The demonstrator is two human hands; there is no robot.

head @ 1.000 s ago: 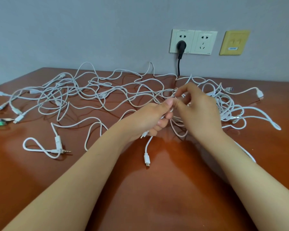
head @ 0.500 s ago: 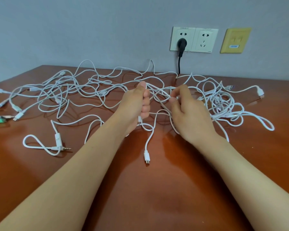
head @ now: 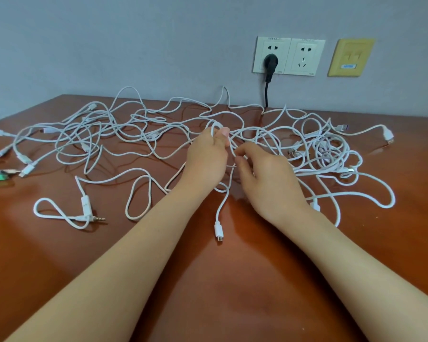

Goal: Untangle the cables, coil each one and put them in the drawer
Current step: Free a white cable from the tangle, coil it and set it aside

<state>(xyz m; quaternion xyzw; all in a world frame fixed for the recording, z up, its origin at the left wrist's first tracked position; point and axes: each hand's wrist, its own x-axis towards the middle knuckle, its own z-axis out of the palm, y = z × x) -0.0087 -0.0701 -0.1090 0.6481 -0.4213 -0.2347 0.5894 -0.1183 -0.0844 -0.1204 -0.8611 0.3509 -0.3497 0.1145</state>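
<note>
1. Cables (head: 29, 169) are spread tangled across the table (head: 208, 292); no drawer is seen.
2. Left hand (head: 206, 159) is clamped on one white strand (head: 218, 218); its free plug (head: 218, 230) lies toward the person, nearer this hand.
3. Right hand (head: 269, 181) is held just beside, fingers curled at the strand; a pinch cannot be told; the denser knot (head: 331, 156) lies rightward.

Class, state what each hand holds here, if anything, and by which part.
Left hand grips a white cable mid-length, at a loop; right hand appears to pinch a strand beside it.
</note>
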